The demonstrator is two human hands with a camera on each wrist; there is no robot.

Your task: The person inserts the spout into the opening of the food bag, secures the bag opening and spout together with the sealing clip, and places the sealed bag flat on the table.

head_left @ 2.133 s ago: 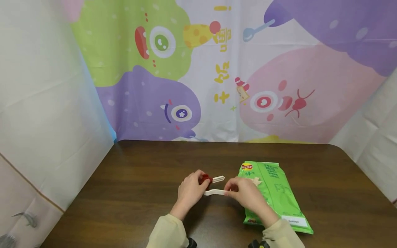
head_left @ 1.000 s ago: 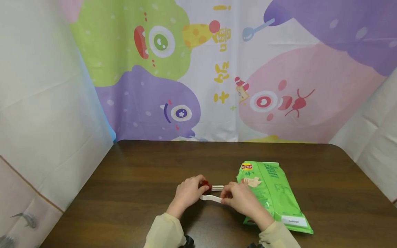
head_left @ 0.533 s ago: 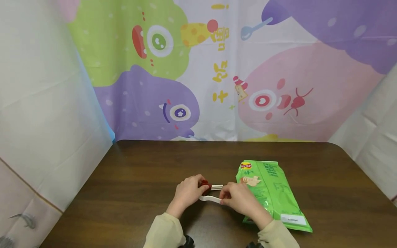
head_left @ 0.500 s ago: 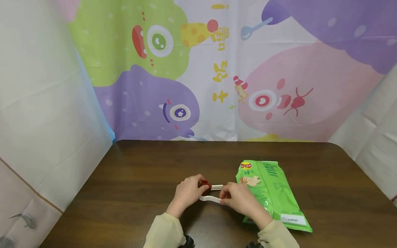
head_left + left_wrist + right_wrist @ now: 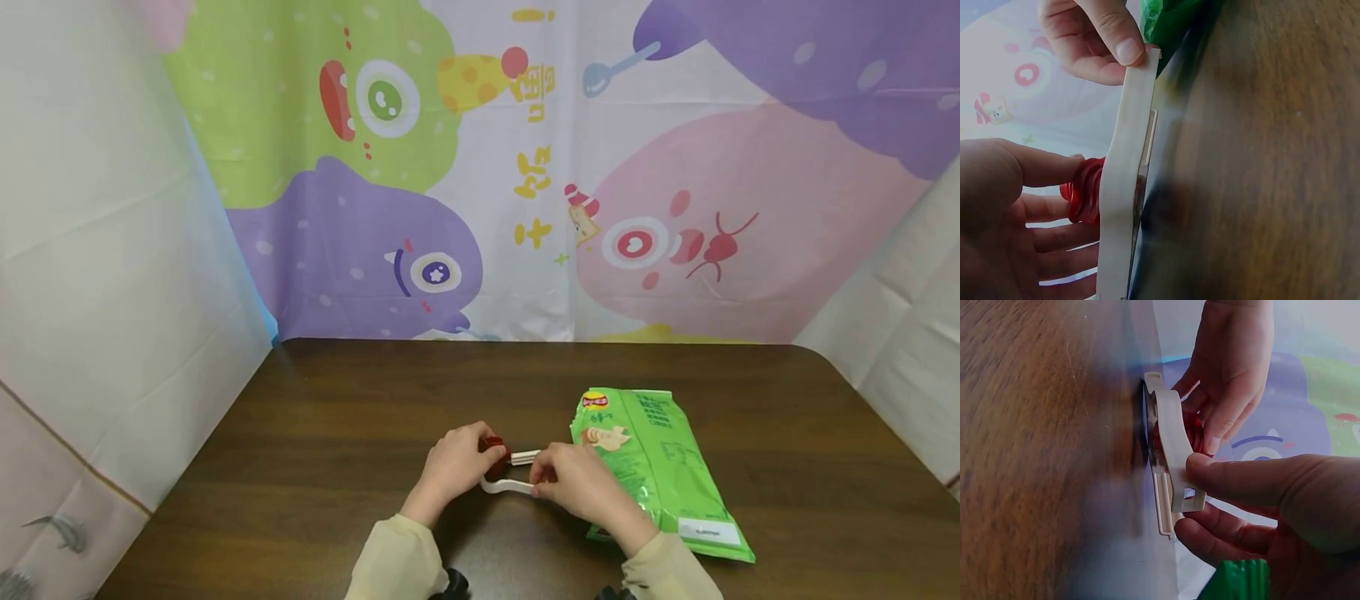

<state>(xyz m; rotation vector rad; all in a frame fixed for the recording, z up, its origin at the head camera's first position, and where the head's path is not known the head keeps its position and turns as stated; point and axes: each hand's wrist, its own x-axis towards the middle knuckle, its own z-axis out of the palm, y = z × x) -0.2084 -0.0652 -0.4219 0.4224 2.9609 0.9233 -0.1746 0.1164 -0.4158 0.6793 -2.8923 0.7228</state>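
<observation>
Between both hands is a white plastic bag clip (image 5: 507,487) with a red ridged cap-like part (image 5: 1088,190). My left hand (image 5: 453,462) grips the red part between thumb and fingers. With thumb and fingertips, my right hand (image 5: 581,483) pinches the free end of the clip's curved white arm (image 5: 1175,431), where a small square slot shows. The clip stands open: its straight half (image 5: 525,457) is apart from the curved arm, on the far side. In the left wrist view the curved arm (image 5: 1125,137) runs between the two hands and covers part of the red piece.
A green snack bag (image 5: 675,475) lies on the brown wooden table (image 5: 337,467), partly under the right forearm. A cartoon-printed curtain (image 5: 525,167) hangs behind the table, with pale cloth at both sides.
Over two seconds both hands have come slightly nearer to me and left with the clip. Its straight half now points more to the right. In the last half second the clip has tilted a little.
</observation>
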